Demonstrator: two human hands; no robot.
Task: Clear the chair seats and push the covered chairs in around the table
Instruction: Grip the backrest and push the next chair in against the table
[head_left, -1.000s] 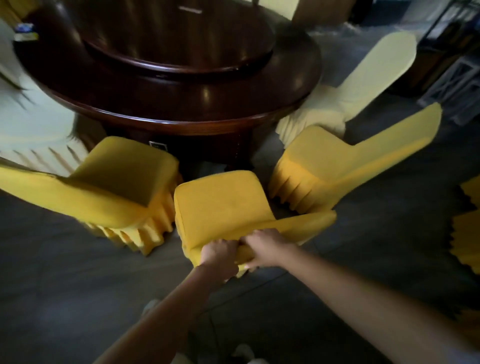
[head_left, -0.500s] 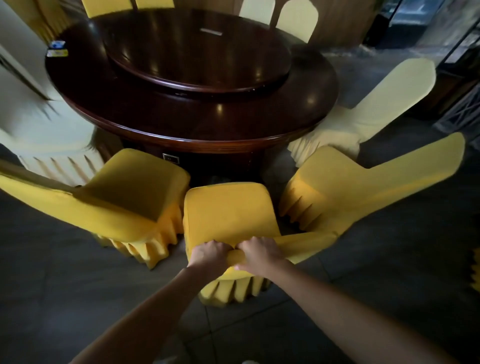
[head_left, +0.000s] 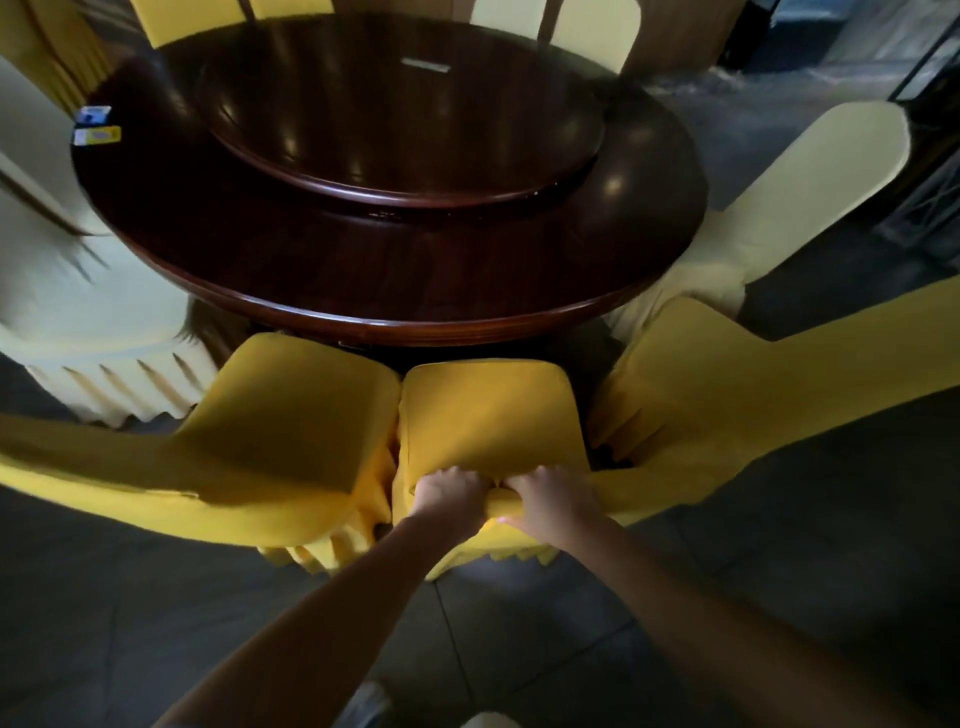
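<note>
Both hands were clamped on the backrest top of the middle yellow chair: left hand and right hand side by side, fingers curled tight over the fabric edge. Its seat front sat just at the rim of the round dark table, touching the left yellow chair, with a narrow gap to the right yellow chair. Two small cards lay on the table's far-left edge; pale covered chairs stood further round.

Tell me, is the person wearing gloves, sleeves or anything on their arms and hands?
No. The left hand and right hand are bare, without gloves, and both forearms show no sleeves. I can make out no watch, ring or bracelet, though the light is dim.
</note>
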